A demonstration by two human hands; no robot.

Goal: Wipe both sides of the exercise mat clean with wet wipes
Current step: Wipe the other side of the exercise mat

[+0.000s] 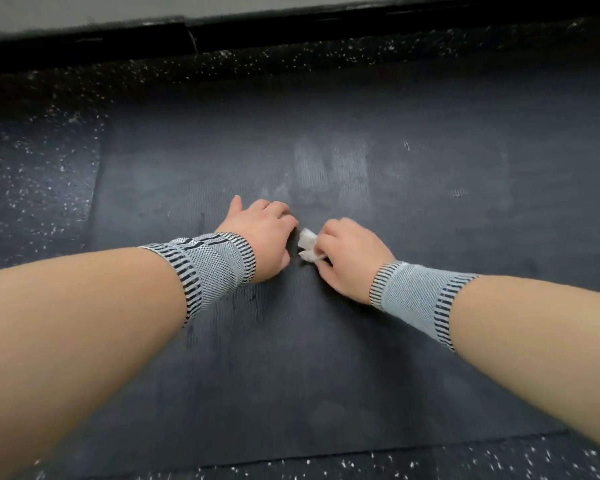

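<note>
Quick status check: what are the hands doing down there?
Right hand clutching white wipe on mat. Left hand curled, knuckles down beside it. Nothing in the way.

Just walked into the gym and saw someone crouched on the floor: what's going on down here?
A person is cleaning a dark exercise mat laid flat on the speckled floor. The right hand holds a bunched white wet wipe against the mat, while the left hand rests beside it, fingers curled, holding nothing visible. Both wrists wear grey striped bands. Paler streaks show on the mat just beyond the hands.
</note>
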